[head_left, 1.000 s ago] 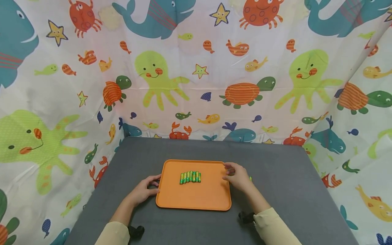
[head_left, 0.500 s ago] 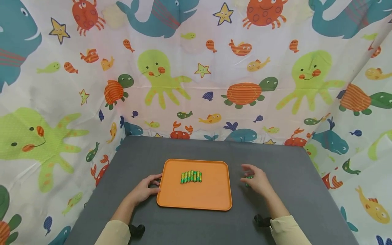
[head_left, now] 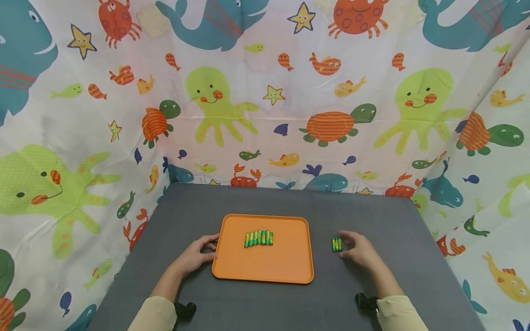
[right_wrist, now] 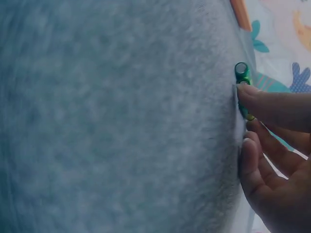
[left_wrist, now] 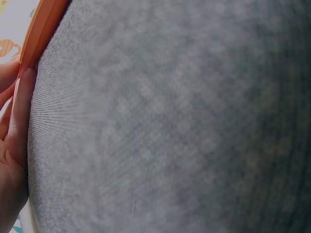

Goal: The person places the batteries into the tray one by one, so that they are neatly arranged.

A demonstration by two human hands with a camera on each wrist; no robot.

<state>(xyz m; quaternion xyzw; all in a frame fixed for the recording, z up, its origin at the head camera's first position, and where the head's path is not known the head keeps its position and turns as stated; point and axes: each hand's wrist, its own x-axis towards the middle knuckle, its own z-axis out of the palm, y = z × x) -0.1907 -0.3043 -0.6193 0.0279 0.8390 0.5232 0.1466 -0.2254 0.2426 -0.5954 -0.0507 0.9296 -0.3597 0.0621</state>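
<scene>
An orange tray [head_left: 262,264] lies on the grey tabletop with a row of several green-and-yellow batteries [head_left: 258,238] on it. My left hand [head_left: 191,257] touches the tray's left edge with thumb and fingertips. In the left wrist view, the thumb [left_wrist: 24,107] lies along the underside of the tray rim [left_wrist: 41,34]. Right of the tray sits a small group of matching batteries [head_left: 337,244]. My right hand [head_left: 361,250] is just beside them, thumb and forefinger spread at the ends of the rightmost one. In the right wrist view, the thumb [right_wrist: 277,108] partly covers the batteries [right_wrist: 241,69].
A curtain [head_left: 265,119] printed with sea animals stands behind the table and along both sides. Grey tabletop [head_left: 265,305] surrounds the tray. A black wrist device [head_left: 185,312] is at the left wrist, and another black device [head_left: 366,302] is at the right wrist.
My right hand has moved right, from over the tray's right edge to the batteries beside it, uncovering them. The left hand stays at the tray's left edge.
</scene>
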